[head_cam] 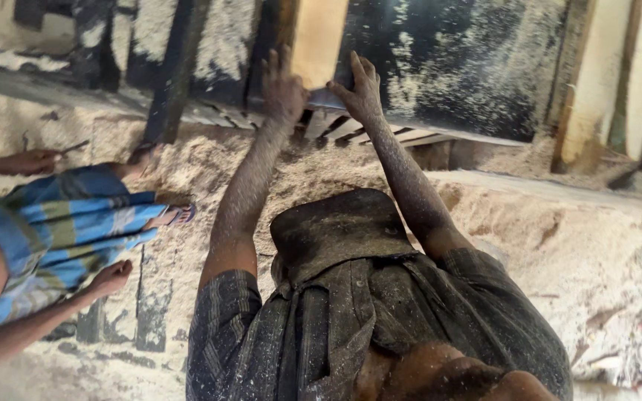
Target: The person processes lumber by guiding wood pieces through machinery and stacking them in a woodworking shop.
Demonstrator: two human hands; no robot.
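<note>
Pale smooth plank (319, 41), seemingly between dusty left hand (284, 89) and right hand (362, 93), fingers spread.

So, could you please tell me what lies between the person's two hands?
The lower end of a pale wooden plank lies between the left hand and the right hand, as the head view shows.

From my remote view I find no packages, labels, signs or screens anywhere in the frame, from the upper left to the lower right.
</note>
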